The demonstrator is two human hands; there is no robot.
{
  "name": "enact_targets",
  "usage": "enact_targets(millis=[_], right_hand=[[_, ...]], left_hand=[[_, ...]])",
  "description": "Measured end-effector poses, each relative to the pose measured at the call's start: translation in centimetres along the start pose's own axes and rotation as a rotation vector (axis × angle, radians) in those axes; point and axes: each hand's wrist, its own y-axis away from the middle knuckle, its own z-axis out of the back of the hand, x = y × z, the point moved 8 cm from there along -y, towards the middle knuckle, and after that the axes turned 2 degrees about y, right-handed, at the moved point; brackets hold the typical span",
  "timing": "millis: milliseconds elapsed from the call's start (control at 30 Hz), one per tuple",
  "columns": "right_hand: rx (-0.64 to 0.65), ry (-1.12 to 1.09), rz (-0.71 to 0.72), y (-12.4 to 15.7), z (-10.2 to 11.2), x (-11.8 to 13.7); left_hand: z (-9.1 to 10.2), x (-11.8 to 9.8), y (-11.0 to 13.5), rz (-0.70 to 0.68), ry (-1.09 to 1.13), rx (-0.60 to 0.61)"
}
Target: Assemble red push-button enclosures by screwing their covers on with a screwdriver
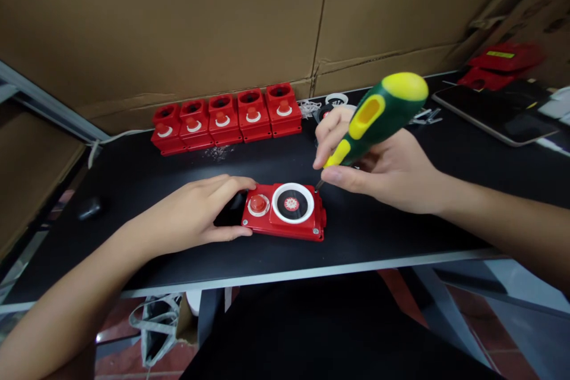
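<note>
A red box (285,230) with a round red button (257,203) and a white ring (293,218) around a black disc lies flat on the black table. My left hand (200,211) grips its left end between thumb and fingers. In my right hand (378,172) is a screwdriver (383,113) with a green and yellow handle, tilted up to the right. Its tip meets a screw at the box's far right corner. Screws also show at the two near corners; my left fingers cover the far left corner.
Several similar red boxes (222,124) stand in a row at the back against cardboard (200,24). A dark tablet-like slab (494,110) and more red parts (503,65) lie at the right. A small black object (90,208) rests at the left. The table edge (312,273) runs close in front.
</note>
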Motion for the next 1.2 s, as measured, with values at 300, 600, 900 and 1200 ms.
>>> enact_targets(millis=[300,600,900,1200], right_hand=[[-0.135,-0.097,-0.046,-0.2,0.8,-0.8],[-0.008,-0.058,-0.073,0.0,0.0,0.2],[-0.059,-0.056,-0.037,-0.2,0.2,-0.6],[-0.124,-0.077,-0.007,-0.1,0.6,-0.4]], left_hand=[[-0.3,0.2,-0.1,-0.007,-0.017,0.004],[-0.1,0.1,0.0,0.002,-0.004,0.013],[0.0,0.1,0.0,0.015,0.001,0.017],[-0.1,0.2,0.0,0.011,-0.004,0.013]])
